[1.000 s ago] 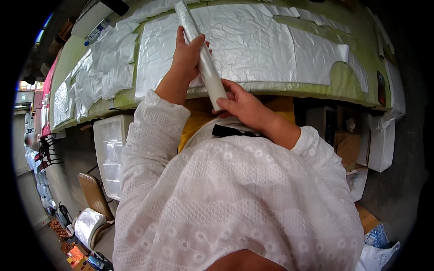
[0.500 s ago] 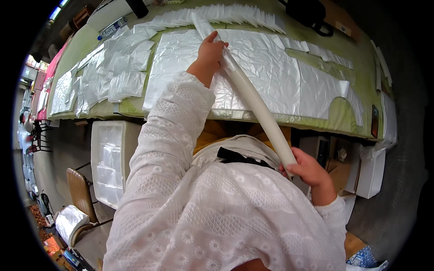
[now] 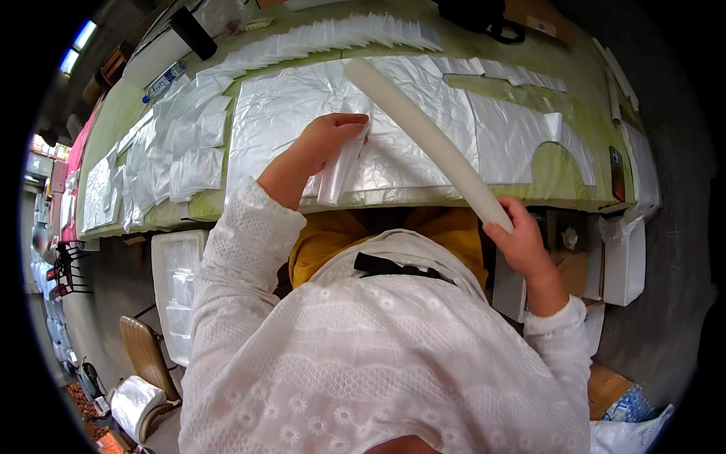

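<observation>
My right hand (image 3: 518,238) is wrapped round the near end of a long off-white tube (image 3: 431,147). The tube slants up to the left over the table, and its far end is free. To its left, my left hand (image 3: 329,140) grips a rolled clear plastic sleeve (image 3: 340,170), its fingers curled over the top and the lower end hanging near the table's front edge. Beneath both lies a wide layer of shiny clear plastic sheeting (image 3: 276,106). The sleeve and the tube are apart.
Loose clear plastic bags (image 3: 170,132) lie to the left on the green-covered table (image 3: 204,198), and a row of bags (image 3: 325,38) fans across the back. A bottle (image 3: 162,82), a black cylinder (image 3: 193,34) and a phone (image 3: 617,174) lie near its edges. A white bin (image 3: 178,295) stands below left.
The plastic sleeve has come off the tube's far end. My left hand has drawn it left and nearer, while my right hand has lifted the tube forward over the table.
</observation>
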Action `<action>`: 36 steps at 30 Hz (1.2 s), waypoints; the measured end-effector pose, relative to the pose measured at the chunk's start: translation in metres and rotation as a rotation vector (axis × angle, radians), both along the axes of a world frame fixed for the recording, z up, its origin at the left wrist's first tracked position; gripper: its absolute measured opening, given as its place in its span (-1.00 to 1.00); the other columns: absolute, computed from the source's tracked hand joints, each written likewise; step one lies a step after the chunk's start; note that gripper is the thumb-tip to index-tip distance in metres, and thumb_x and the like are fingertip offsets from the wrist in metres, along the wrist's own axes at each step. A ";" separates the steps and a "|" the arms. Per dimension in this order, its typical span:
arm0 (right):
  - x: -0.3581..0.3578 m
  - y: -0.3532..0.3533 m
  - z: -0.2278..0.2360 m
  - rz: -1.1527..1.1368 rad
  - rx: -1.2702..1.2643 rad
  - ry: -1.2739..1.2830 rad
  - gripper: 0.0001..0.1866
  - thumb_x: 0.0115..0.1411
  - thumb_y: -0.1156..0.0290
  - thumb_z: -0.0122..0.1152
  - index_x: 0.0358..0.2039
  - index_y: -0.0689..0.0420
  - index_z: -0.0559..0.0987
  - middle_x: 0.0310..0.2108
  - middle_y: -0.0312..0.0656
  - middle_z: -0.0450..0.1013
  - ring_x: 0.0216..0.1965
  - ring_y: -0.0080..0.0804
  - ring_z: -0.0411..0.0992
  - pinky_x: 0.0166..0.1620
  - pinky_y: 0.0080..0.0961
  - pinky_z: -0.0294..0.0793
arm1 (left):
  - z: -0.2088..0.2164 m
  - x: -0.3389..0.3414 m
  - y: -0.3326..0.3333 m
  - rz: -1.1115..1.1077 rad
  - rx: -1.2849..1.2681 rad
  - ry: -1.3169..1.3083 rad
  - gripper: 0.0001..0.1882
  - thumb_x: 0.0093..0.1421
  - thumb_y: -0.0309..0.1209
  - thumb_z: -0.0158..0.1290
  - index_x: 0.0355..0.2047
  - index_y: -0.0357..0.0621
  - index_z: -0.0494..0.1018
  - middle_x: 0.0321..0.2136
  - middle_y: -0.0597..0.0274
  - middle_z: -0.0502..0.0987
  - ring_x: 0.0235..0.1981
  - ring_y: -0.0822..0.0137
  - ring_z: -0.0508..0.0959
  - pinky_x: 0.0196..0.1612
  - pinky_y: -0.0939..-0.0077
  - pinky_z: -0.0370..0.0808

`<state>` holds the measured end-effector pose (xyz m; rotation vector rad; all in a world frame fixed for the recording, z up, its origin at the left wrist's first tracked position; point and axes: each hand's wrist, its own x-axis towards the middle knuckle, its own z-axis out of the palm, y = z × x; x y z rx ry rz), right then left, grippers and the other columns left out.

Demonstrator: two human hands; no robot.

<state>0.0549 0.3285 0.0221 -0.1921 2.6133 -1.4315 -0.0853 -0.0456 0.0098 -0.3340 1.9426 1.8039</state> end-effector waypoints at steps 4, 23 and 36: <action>-0.051 -0.036 0.000 0.109 0.272 0.212 -0.56 0.21 0.17 0.35 0.00 0.14 0.52 -0.18 -0.08 0.53 -0.17 -0.12 0.53 -0.08 -0.26 0.52 | -0.014 0.016 -0.008 -0.022 -0.152 0.143 -0.64 0.31 -0.33 0.13 0.08 -0.15 0.59 -0.20 0.22 0.65 -0.20 0.39 0.60 -0.13 0.44 0.55; -0.056 -0.133 -0.017 0.513 0.377 0.674 -0.28 0.06 0.30 0.40 0.27 -0.04 0.43 0.35 -0.20 0.26 0.41 -0.03 0.12 0.44 0.16 0.01 | -0.018 0.161 -0.002 0.083 0.255 -0.140 -0.68 0.36 -0.42 0.16 0.09 -0.19 0.54 -0.22 0.34 0.60 -0.26 0.52 0.60 -0.21 0.58 0.60; -0.070 -0.156 -0.036 0.503 0.204 0.708 -0.56 -0.01 0.41 0.40 -0.04 -0.01 0.67 -0.12 -0.17 0.44 -0.06 -0.13 0.38 0.14 -0.13 0.31 | 0.003 0.131 -0.031 -0.374 -0.799 1.048 -0.37 -0.03 -0.61 0.20 0.13 -0.03 0.53 0.16 0.15 0.48 0.20 0.04 0.41 0.22 0.13 0.38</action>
